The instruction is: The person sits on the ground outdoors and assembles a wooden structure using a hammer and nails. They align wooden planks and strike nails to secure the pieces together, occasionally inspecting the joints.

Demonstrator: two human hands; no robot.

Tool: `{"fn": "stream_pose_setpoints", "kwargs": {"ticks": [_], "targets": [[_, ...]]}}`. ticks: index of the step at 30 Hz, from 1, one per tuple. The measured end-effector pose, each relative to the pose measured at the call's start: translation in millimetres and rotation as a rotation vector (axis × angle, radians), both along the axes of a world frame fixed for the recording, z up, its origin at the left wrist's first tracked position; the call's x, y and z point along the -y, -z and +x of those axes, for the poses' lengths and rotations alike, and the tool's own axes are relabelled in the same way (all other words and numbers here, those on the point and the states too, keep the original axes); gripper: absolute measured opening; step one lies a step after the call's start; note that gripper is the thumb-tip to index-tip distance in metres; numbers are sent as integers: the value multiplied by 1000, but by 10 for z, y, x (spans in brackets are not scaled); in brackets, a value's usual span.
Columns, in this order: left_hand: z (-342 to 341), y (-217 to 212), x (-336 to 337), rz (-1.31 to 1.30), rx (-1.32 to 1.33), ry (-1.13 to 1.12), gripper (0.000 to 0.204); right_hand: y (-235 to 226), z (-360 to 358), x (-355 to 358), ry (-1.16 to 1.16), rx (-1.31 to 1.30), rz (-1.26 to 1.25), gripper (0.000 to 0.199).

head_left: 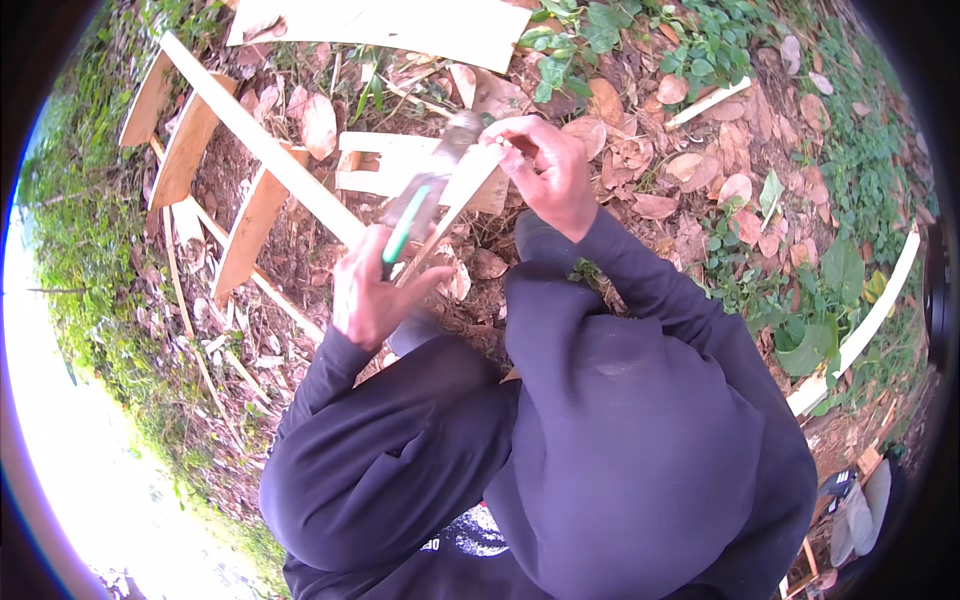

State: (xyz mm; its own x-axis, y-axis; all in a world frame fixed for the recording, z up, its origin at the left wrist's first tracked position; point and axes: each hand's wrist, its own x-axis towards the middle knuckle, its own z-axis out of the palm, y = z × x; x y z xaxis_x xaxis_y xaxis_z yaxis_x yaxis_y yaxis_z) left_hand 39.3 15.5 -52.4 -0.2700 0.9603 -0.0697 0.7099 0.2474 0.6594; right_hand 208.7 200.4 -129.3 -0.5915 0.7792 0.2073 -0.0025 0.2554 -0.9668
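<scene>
My left hand (372,288) is closed round the lower end of a hammer (405,228) with a green-striped handle; its head is smeared by motion. The hammer head is beside the fingertips of my right hand (548,172), at the far end of a narrow pale wooden strip (462,188). My right thumb and forefinger pinch together at that end; what they hold is too small to make out. Under the strip lies a pale flat board (385,165) on the leaves. My bent knees, in dark cloth, are just below both hands.
To the left stands a wooden frame of a long pale rail (270,145) with several short brown slats (185,150). A wide pale board (390,25) lies at the far edge. Dry leaves and green plants (810,340) cover the ground, with wood strips (870,320) at right.
</scene>
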Motion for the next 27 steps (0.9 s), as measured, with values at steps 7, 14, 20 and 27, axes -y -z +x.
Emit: {"fn": "stream_pose_setpoints", "kwargs": {"ticks": [7, 14, 20, 27], "targets": [[64, 241, 72, -56, 121, -68, 25, -63, -47, -60, -16, -240, -508, 14], [33, 266, 237, -24, 124, -117, 27, -142, -171, -511, -1, -138, -317, 19], [0, 107, 322, 93, 164, -96, 25, 25, -1074, -843, -822, 410, -178, 21], [-153, 33, 663, 154, 209, -33, 38, 251, -1853, -382, -897, 636, -166, 23]]}}
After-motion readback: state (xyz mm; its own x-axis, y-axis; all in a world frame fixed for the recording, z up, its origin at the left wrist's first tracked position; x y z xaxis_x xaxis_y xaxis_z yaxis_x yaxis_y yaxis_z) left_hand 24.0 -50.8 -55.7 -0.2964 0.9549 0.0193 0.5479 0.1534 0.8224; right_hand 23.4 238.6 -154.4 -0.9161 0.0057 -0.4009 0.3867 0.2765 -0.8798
